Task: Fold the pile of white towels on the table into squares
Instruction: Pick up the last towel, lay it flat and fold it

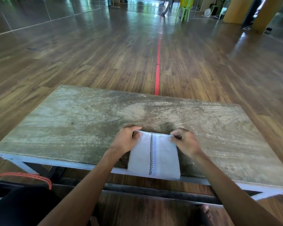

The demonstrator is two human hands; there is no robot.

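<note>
Towel [153,158] runs far-to-near w/ near end overhanging table [72,115]; left hand [124,141] & right hand [185,142] pinch far corners.

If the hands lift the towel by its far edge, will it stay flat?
Probably hangs limp: the towel is soft cloth, and its near edge droops over the table edge. Likely light: the left hand and right hand only pinch its corners.

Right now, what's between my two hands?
In the head view, the folded white towel with a black checkered stripe spans the gap; left hand and right hand each grip a far corner.
</note>
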